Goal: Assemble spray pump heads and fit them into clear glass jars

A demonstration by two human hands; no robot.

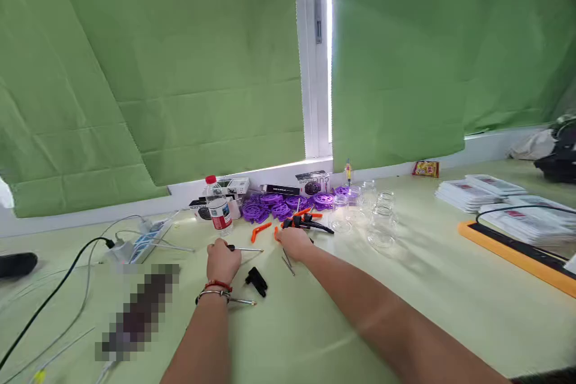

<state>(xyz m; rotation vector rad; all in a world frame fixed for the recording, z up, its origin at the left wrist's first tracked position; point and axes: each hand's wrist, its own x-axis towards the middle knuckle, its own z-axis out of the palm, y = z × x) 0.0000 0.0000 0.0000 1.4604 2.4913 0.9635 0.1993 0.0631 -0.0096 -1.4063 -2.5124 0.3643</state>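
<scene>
A thin metal rod with a dark handle [244, 248] lies on the pale green table [427, 288], and its handle end is pinched in the closed fingers of the left hand [222, 260]. The right hand [294, 242] is laid palm down just beside it, on a black and orange tool [308, 224]; whether its fingers grip the tool cannot be told. A small black part [256, 281] sits between the two forearms, with a second thin rod [242, 301] near the left wrist. Orange pieces [260, 230] lie just beyond the hands. Behind them, purple round parts [274, 204] are heaped against the wall, a water bottle [219, 206] stands to their left, and clear glass jars [380, 219] are grouped to their right.
</scene>
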